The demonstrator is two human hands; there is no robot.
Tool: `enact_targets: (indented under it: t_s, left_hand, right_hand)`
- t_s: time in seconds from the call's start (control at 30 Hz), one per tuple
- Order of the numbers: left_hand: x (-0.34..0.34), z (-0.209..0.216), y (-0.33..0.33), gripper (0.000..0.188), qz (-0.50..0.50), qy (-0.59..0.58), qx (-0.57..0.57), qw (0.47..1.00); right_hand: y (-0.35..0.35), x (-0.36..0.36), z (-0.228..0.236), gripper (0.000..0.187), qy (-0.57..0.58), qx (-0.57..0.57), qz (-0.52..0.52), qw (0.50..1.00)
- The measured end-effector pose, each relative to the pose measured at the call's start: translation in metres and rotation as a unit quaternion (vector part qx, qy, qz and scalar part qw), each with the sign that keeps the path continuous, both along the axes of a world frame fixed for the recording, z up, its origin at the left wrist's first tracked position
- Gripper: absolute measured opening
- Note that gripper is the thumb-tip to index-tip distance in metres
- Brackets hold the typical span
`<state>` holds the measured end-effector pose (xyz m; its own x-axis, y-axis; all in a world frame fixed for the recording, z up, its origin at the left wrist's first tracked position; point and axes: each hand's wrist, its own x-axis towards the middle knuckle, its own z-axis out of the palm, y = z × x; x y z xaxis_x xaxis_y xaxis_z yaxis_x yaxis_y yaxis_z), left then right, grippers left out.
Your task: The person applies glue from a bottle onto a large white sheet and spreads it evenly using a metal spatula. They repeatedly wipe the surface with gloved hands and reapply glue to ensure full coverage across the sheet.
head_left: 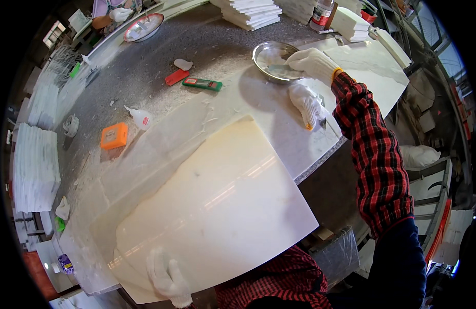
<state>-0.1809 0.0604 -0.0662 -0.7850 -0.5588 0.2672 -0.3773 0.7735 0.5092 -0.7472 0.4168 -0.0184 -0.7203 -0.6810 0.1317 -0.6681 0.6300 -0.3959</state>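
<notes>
Head view: the pale slab (212, 206) is laid out on the table (217, 51); progress can't really be judged, finishing's probably left. Its near-left edge is touched by the left hand (167, 278), fingers loosely parted; beyond it, a thin blade (277, 68) is pinched over the metal bowl (262, 72) by the outstretched right hand (314, 63).

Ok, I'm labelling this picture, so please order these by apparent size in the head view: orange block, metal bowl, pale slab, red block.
1. Pale slab
2. Metal bowl
3. Orange block
4. Red block
Apparent sizes only; true sizes may rank differently.
</notes>
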Motion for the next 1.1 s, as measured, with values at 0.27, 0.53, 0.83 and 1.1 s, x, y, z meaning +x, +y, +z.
enact_targets:
  t_s: [0.27,0.53,0.83,1.1]
  left_hand:
    - [0.002,0.001,0.0,0.038,0.015,-0.003,0.0,1.0]
    - [-0.004,0.006,0.001,0.034,-0.014,0.031,-0.025,0.999]
    - [-0.002,-0.001,0.0,0.033,-0.013,0.032,-0.03,0.999]
    - [-0.001,-0.002,0.004,0.037,-0.056,0.041,-0.069,0.995]
  right_hand:
    - [0.004,0.048,0.003,0.032,-0.248,-0.213,-0.161,0.931]
    - [-0.022,0.157,0.019,0.034,-0.351,-0.234,-0.135,0.896]
    - [-0.039,0.247,0.009,0.033,-0.42,-0.207,-0.206,0.859]
    - [-0.039,0.32,0.009,0.03,-0.486,-0.24,-0.287,0.79]
